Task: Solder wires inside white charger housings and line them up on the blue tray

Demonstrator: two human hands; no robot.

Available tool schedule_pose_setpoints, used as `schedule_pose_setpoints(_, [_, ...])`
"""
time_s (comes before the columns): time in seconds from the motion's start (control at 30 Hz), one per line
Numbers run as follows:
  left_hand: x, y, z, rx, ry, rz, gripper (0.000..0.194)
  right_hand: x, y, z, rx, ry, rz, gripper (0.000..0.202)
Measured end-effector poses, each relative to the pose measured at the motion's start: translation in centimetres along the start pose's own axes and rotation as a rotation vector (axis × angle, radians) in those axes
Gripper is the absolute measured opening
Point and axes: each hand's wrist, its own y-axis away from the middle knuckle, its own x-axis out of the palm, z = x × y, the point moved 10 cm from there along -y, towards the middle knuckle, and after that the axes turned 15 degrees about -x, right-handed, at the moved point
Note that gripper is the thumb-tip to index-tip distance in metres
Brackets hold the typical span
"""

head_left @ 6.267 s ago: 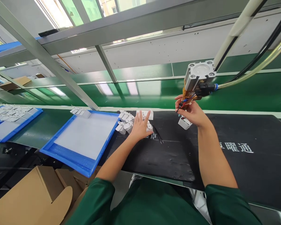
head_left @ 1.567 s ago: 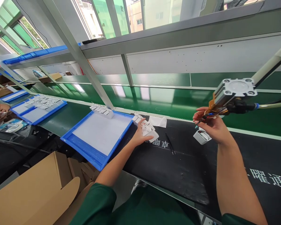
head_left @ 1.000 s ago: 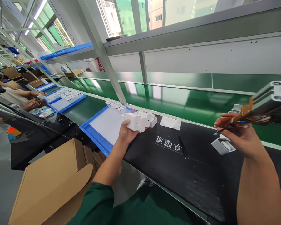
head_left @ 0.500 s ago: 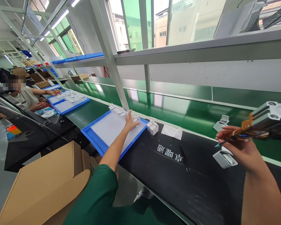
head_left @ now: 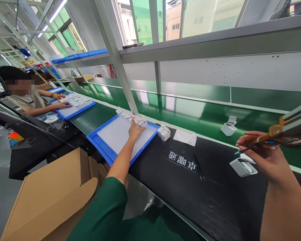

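Observation:
My left hand (head_left: 135,130) reaches over a blue-rimmed tray (head_left: 104,147), index finger and thumb extended. Its fingertips are at a row of small white cases (head_left: 125,114) along the tray's far edge; whether it grips one cannot be seen. My right hand (head_left: 266,157) is closed round a thin tool with a teal tip (head_left: 237,152), beside an orange bracket and metal block (head_left: 297,117). Below those fingers a white open-topped case (head_left: 243,167) lies on the black mat. Another white case (head_left: 228,127), lid raised, sits on the green belt.
Two white cases (head_left: 164,132) stand right of the tray, near a white sheet (head_left: 185,137) and dark tweezers (head_left: 198,165). A cardboard box (head_left: 52,190) stands at lower left. A co-worker's hands (head_left: 61,100) are over another blue tray (head_left: 76,112). A slanted metal post (head_left: 117,60) rises behind my tray.
My left hand has shifted slightly left along the row, its fingers less spread. The lidded case has slid left on the green belt. The co-worker has leaned in, both hands over the tray.

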Motion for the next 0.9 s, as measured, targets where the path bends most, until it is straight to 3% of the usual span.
schedule_pose_setpoints(0.13, [0.0,-0.2,0.2,-0.004,-0.07,-0.019,0.101,0.1,0.0,0.1,0.03,-0.019,-0.012,0.043])
schedule_pose_setpoints(0.27, [0.9,-0.5,0.4,0.002,-0.011,0.038,0.098,0.2,0.1,-0.1,0.023,-0.016,0.013,0.043])
schedule_pose_setpoints(0.4, [0.3,0.1,-0.3,0.049,0.012,0.11,0.111,0.2,0.2,-0.2,-0.024,-0.022,0.045,0.041])
schedule_pose_setpoints(0.5, [-2.1,1.7,-2.3,0.129,-0.019,-0.002,0.098,0.3,0.3,-0.2,-0.041,-0.028,0.068,0.039])
schedule_pose_setpoints(0.57, [-2.6,4.1,-5.3,0.311,0.036,-0.04,0.078,0.3,0.3,-0.1,-0.045,-0.029,0.074,0.038])
schedule_pose_setpoints(0.63, [-0.7,7.0,-8.1,0.492,0.048,0.03,0.07,0.3,0.3,0.1,-0.047,-0.029,0.071,0.038])
schedule_pose_setpoints(0.7, [2.4,9.0,-9.6,0.545,0.002,0.097,0.077,0.4,0.2,0.3,-0.048,-0.027,0.066,0.039])
schedule_pose_setpoints(0.8, [5.7,10.6,-10.5,0.547,0.036,0.116,0.073,0.5,0.1,0.4,-0.037,-0.014,0.058,0.04])
schedule_pose_setpoints(0.9, [6.7,11.2,-10.6,0.56,0.137,0.146,0.064,0.5,0.2,0.3,-0.03,-0.013,0.054,0.041])
